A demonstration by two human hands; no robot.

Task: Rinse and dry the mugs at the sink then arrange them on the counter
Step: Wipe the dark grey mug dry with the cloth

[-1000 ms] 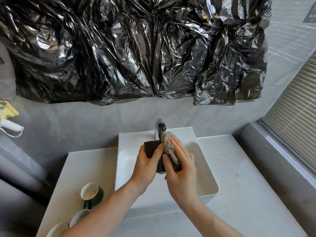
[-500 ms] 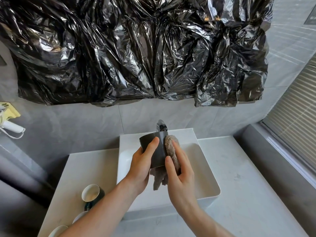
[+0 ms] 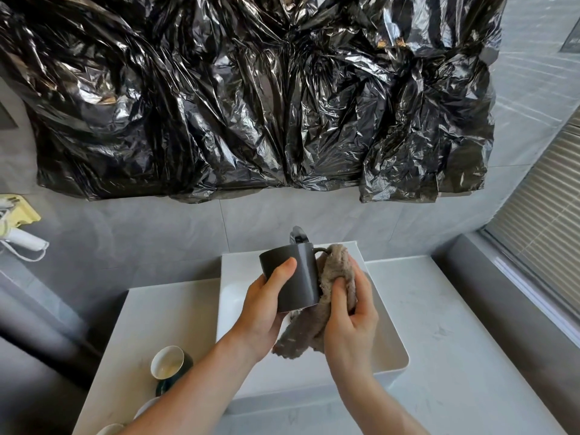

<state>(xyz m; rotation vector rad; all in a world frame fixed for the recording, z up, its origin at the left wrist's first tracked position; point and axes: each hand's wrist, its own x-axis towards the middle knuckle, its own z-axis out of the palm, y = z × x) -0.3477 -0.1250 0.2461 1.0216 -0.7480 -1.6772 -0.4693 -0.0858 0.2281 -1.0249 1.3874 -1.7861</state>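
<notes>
We see 2 hands over the white sink [image 3: 394, 356]. The left hand [image 3: 262, 312] holds a dark gray mug [image 3: 298, 274], and its grip is wrapped around the mug with the thumb flat on the side that faces us. The mug is up in the air above the sink, tipped a little, with its flat bottom toward the top left. The right hand [image 3: 351, 321] has its grip closed on a fuzzy brown cloth [image 3: 326, 296]. The cloth is pressed on the right side of the mug, by the thin handle, and the rest of it hangs down between the 2 hands. Just behind the mug we see the top of the dark tap [image 3: 298, 235]. The sink sits on a pale surface [image 3: 455, 356]. On the left part of that surface stands a green cup [image 3: 171, 367] that is white inside, well apart from the mug. Below it we see bits of 2 more white cups [image 3: 142, 412] behind the left arm. Shiny black plastic [image 3: 251, 105] covers the wall above the sink. A white and yellow thing [image 3: 18, 227] hangs on the wall at the far left.
</notes>
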